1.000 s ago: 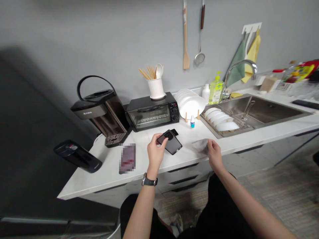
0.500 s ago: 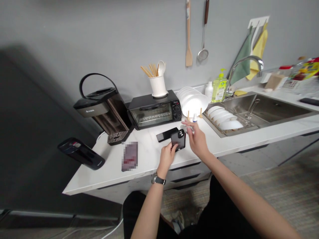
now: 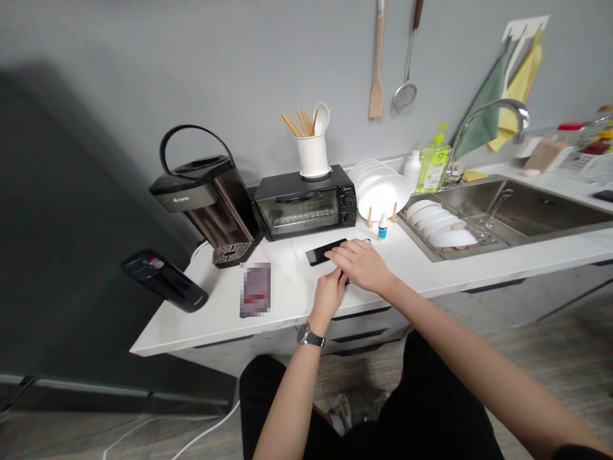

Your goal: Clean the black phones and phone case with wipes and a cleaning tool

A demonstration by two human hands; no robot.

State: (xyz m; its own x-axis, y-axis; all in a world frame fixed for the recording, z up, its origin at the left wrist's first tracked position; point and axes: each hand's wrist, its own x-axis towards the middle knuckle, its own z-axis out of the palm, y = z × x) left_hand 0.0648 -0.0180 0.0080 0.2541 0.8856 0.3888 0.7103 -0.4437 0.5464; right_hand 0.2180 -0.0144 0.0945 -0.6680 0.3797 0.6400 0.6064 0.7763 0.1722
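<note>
My left hand (image 3: 328,295), with a watch on its wrist, reaches up to the front of the white counter (image 3: 287,287). My right hand (image 3: 360,264) lies flat across it with fingers stretched left. The black phone my left hand gripped a moment ago is almost wholly hidden under my right hand. Whether my right hand holds anything underneath cannot be seen. A flat black slab (image 3: 322,252) lies on the counter just beyond my right fingertips. A small white dropper bottle (image 3: 382,225) stands behind it to the right.
A black toaster oven (image 3: 306,207) with a white utensil pot (image 3: 313,155) on top stands at the back, next to a water boiler (image 3: 204,201). White plates (image 3: 383,188), a sink (image 3: 517,207) with bowls (image 3: 445,229), a blurred reddish item (image 3: 256,298) and a black device (image 3: 165,287) surround the hands.
My right hand left the pale sheet at the right, came over, and now covers the phone in my left hand. The phone has dropped toward the counter. The view shifted left.
</note>
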